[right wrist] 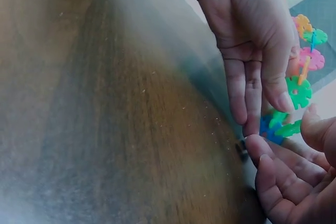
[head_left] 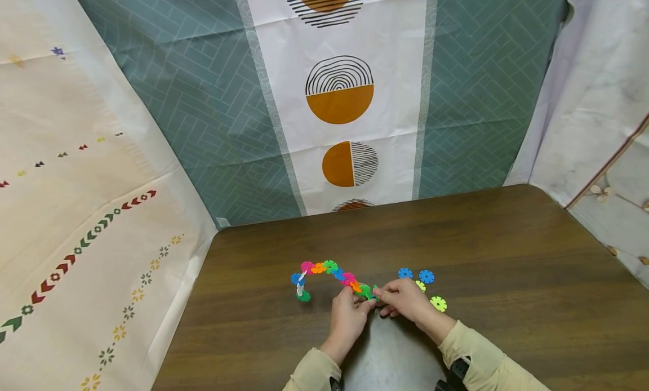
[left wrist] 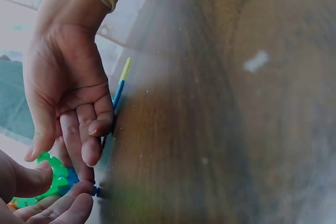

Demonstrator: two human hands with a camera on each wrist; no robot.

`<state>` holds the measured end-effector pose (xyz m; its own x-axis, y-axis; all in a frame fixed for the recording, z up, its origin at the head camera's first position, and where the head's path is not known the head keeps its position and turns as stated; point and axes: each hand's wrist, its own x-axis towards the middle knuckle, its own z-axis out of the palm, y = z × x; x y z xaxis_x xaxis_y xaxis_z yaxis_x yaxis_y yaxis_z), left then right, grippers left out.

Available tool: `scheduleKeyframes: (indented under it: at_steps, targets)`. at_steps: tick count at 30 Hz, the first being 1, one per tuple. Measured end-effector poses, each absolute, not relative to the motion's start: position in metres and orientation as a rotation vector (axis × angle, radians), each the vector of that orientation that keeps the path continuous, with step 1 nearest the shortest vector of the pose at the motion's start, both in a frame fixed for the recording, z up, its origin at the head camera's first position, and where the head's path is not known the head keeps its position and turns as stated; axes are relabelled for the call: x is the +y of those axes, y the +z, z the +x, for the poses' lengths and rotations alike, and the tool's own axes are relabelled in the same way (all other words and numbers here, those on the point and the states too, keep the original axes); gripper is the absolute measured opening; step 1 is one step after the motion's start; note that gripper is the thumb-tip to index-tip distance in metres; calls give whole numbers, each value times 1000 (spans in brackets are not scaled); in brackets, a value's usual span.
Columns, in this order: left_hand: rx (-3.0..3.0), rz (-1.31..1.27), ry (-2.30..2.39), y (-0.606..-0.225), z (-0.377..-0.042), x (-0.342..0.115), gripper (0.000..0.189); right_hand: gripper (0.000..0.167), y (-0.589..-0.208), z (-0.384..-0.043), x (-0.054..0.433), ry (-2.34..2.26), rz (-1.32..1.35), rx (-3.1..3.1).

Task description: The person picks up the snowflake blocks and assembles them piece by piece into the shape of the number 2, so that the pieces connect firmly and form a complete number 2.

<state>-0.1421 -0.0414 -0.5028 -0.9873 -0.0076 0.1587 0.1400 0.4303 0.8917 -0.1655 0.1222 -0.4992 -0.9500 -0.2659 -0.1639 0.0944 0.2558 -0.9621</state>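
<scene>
A curving chain of notched plastic discs (head_left: 330,266) in pink, orange, green, blue and white lies to the far left of both hands. My left hand (head_left: 349,318) pinches its near end around a green disc (right wrist: 300,93) and a blue disc (right wrist: 270,129), with the fingertips partly covering them. Close on the right, my right hand (head_left: 407,301) pinches another green disc (right wrist: 289,128) between thumb and fingers, against the blue one. The hands' fingertips nearly meet. How far the pieces are slotted together is hidden by the fingers.
Loose blue discs (head_left: 426,276) and yellow discs (head_left: 438,303) lie on the brown wooden table (head_left: 507,256) just beyond and beside the right hand. A patterned curtain (head_left: 456,98) hangs behind the table's back edge.
</scene>
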Motion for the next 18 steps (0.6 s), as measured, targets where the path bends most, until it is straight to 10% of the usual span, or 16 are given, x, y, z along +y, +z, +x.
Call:
scheduleKeyframes:
  at_steps: [12,18]
  targets:
    - [-2585,-151,-1558,-502,-141,-41,21,37,-495,-169,134,-1702,-252,2242]
    - [-2565,-157,-1659,-498,-143,-47,23,13,-487,-178,157,-1388,-316,2739]
